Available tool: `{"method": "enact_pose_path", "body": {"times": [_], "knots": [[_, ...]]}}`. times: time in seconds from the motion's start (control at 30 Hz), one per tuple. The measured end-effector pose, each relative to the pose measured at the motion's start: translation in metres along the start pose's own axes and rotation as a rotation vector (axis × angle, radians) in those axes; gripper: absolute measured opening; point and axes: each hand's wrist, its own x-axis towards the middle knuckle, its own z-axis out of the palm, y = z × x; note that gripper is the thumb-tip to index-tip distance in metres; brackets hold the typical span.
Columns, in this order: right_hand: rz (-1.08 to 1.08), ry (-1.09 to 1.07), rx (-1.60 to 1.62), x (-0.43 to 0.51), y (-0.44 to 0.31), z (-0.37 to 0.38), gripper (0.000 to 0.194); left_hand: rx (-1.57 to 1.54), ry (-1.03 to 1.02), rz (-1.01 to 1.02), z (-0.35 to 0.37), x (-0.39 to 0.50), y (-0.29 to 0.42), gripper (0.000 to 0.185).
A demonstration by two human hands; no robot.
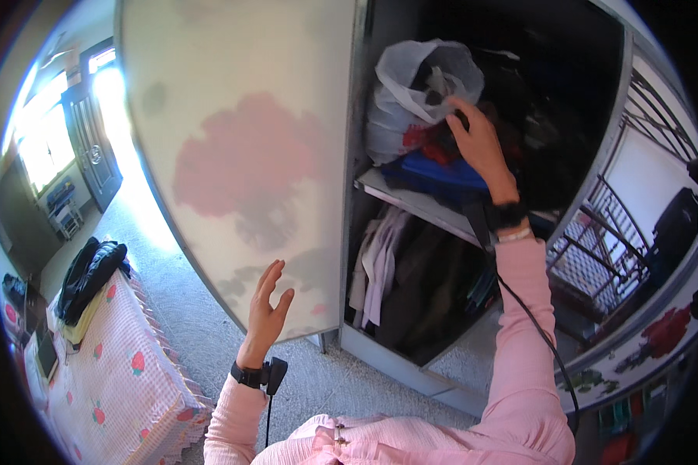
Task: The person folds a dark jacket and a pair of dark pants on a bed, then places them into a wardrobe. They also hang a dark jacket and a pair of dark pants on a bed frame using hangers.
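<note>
A translucent white plastic bag (387, 133) with red print stands open-topped on the wardrobe shelf (407, 199). My right hand (478, 136) reaches into the wardrobe, its fingertips at the bag's right rim; whether they pinch the plastic is unclear. Dark items show inside the bag's mouth. Blue folded cloth (442, 168) lies on the shelf below that hand. In front of the wardrobe's swung-out door (238, 151), which bears a red flower print, my left hand (267, 305) is raised with thumb and fingers apart, holding nothing.
Garments (378, 261) hang beneath the shelf. A mirror (611, 232) on the right reflects a metal bed frame. At left is a bed with a strawberry-patterned cover (116, 360) and a dark jacket (87, 279) on it. A door (96, 139) stands open beyond. Cables run from both wrists.
</note>
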Motion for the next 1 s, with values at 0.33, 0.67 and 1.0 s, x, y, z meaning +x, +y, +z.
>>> {"method": "enact_pose_path", "body": {"times": [0.33, 0.67, 1.0], "knots": [[-0.045, -0.669, -1.163, -0.172, -0.021, -0.087, 0.025, -0.149, -0.16, -0.226, -0.005, -0.077, -0.08, 0.046], [-0.237, -0.767, -1.338, -0.189, -0.021, -0.129, 0.014, -0.194, -0.336, -0.212, 0.001, -0.11, -0.079, 0.039], [0.014, -1.077, -1.309, -0.21, -0.132, -0.141, 0.015, -0.288, -0.383, -0.328, -0.034, -0.173, -0.108, 0.033]]}}
